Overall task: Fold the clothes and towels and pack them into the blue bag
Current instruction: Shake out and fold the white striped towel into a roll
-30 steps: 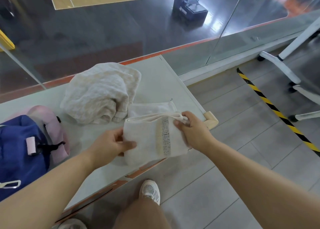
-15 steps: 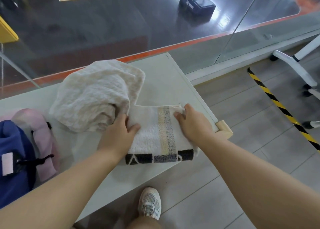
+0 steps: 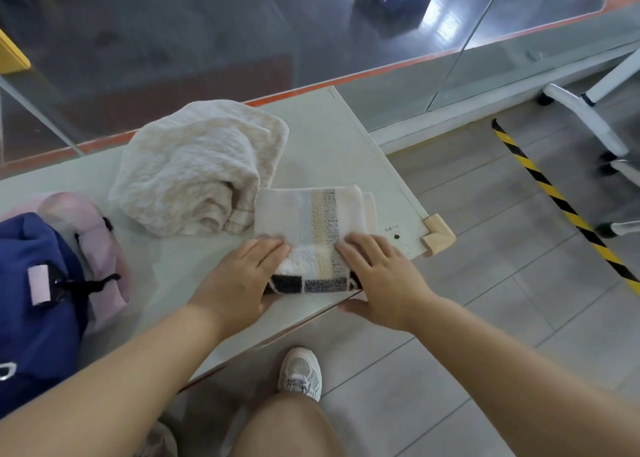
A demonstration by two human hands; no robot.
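Observation:
A small white towel (image 3: 313, 226) with beige and grey stripes and a black band lies folded flat near the table's front right corner. My left hand (image 3: 239, 280) grips its near left end, fingers on top and thumb underneath. My right hand (image 3: 377, 276) holds the near right end the same way, at the table edge. A crumpled cream towel (image 3: 197, 165) sits just behind and left of it, touching it. The blue bag (image 3: 34, 297) with a pink lining stands at the left edge.
The white table (image 3: 329, 134) ends at a foam corner guard (image 3: 438, 235). A glass wall runs behind it. A black-and-yellow floor strip (image 3: 568, 210) and white chair legs (image 3: 585, 120) lie to the right. My shoe (image 3: 300, 373) and knee are below.
The towel was held up, then laid flat on the table and folded. Both hands slid from its far corners back to its near ends.

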